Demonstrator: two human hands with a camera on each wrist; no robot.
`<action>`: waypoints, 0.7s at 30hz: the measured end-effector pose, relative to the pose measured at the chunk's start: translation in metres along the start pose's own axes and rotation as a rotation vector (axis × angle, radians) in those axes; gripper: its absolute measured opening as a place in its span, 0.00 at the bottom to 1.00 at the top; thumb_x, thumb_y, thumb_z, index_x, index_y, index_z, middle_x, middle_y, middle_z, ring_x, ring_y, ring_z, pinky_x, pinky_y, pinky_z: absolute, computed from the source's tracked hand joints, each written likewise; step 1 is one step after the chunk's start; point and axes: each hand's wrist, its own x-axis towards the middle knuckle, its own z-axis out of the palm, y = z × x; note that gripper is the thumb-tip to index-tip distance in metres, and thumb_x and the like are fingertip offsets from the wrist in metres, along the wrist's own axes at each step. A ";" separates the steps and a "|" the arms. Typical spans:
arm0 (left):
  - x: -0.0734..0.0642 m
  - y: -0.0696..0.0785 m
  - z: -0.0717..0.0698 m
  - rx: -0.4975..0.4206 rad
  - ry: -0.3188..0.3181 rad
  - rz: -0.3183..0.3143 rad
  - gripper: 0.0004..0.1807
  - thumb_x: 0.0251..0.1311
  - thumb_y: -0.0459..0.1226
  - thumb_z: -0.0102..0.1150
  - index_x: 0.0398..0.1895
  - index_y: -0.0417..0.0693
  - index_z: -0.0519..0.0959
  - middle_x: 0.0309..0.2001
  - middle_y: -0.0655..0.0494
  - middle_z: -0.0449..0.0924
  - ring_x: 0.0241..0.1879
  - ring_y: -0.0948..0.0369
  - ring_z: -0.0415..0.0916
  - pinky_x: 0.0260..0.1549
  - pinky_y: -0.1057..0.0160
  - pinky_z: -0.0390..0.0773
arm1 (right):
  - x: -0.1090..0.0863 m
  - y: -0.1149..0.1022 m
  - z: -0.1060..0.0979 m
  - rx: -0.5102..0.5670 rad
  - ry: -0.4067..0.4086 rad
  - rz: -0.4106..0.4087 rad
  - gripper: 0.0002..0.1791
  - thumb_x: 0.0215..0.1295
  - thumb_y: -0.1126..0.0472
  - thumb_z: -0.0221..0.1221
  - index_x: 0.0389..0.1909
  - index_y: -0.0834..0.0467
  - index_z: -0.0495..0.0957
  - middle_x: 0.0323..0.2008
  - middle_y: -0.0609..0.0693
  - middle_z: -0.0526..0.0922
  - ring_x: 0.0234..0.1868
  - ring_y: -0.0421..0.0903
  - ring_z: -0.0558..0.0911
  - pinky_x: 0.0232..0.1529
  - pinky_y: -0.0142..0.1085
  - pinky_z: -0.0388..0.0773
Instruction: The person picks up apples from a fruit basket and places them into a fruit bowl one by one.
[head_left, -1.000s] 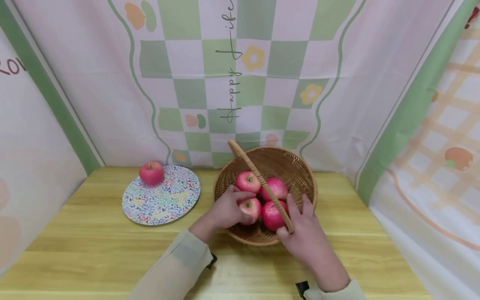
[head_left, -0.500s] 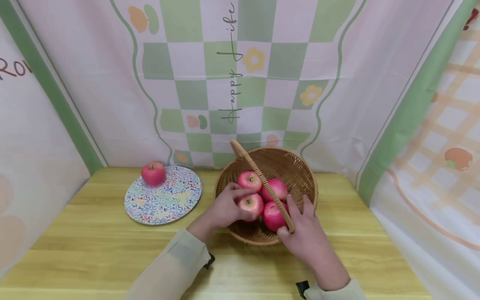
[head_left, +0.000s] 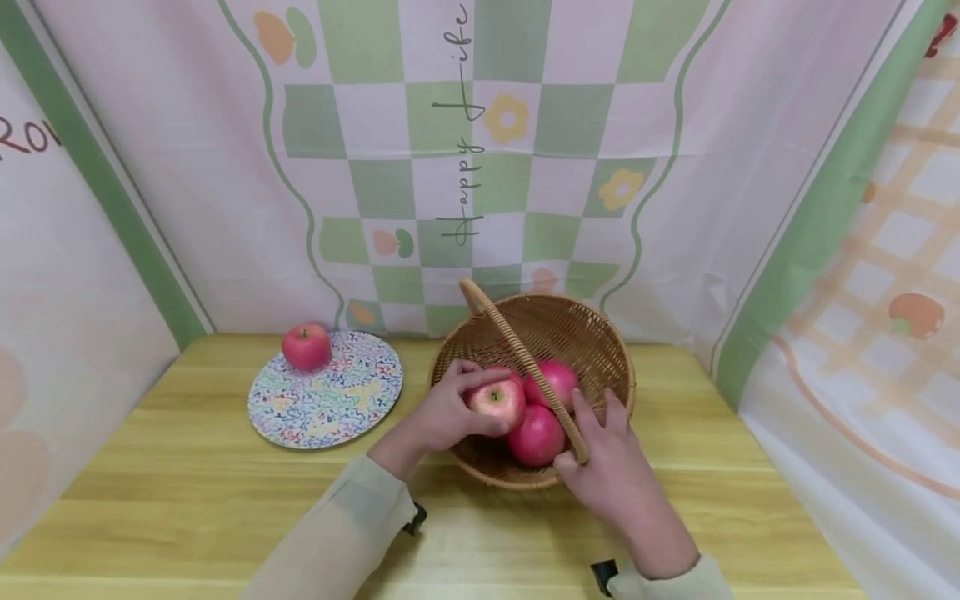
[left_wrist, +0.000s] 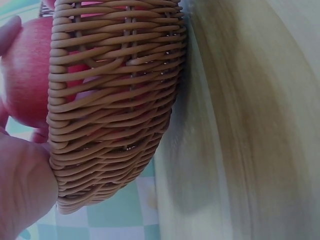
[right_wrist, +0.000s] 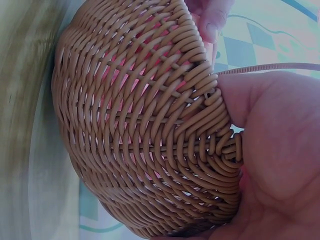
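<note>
A red apple (head_left: 497, 403) is pinched between the thumb and fingers of my left hand (head_left: 444, 410), at the left inside of the wicker basket (head_left: 517, 478). In the left wrist view, that apple (left_wrist: 29, 75) shows above the basket's rim. More red apples (head_left: 537, 437) lie in the basket; one behind the held apple is mostly hidden. My right hand (head_left: 617, 479) holds the basket's near right rim beside the foot of the handle (head_left: 517, 346), its fingers reaching over the edge. In the right wrist view, the palm (right_wrist: 280, 140) lies against the rim.
Left of the basket, a round plate (head_left: 330, 408) with a colourful squiggle pattern bears one red apple (head_left: 307, 347) near its back edge. Both stand on a wooden table (head_left: 187, 500). Behind it hangs a checked cloth (head_left: 502, 192). The handle arches diagonally over the basket.
My left hand has raised its apple slightly, so it now overlaps the one behind. The front right apple in the basket has shifted left. The right hand stays at the rim.
</note>
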 end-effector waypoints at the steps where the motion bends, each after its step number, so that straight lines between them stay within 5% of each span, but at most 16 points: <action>1: 0.000 -0.001 0.000 -0.004 0.000 0.006 0.37 0.42 0.44 0.81 0.62 0.66 0.80 0.55 0.53 0.61 0.55 0.52 0.64 0.56 0.52 0.69 | 0.000 0.000 0.000 0.000 -0.002 0.001 0.47 0.57 0.60 0.62 0.78 0.61 0.53 0.71 0.78 0.41 0.59 0.82 0.63 0.52 0.70 0.68; 14: -0.001 0.004 -0.005 -0.235 0.073 0.052 0.35 0.47 0.36 0.78 0.63 0.55 0.79 0.56 0.52 0.66 0.55 0.54 0.68 0.54 0.56 0.73 | 0.000 0.003 -0.002 0.033 -0.021 0.025 0.48 0.58 0.59 0.61 0.78 0.59 0.51 0.71 0.79 0.40 0.59 0.81 0.64 0.53 0.69 0.68; 21: -0.008 0.017 -0.018 -0.363 0.077 0.047 0.36 0.49 0.31 0.74 0.65 0.50 0.76 0.60 0.49 0.65 0.58 0.51 0.67 0.52 0.57 0.76 | 0.002 0.010 -0.001 0.097 -0.033 0.087 0.48 0.60 0.57 0.61 0.77 0.65 0.50 0.70 0.82 0.39 0.46 0.67 0.78 0.47 0.62 0.76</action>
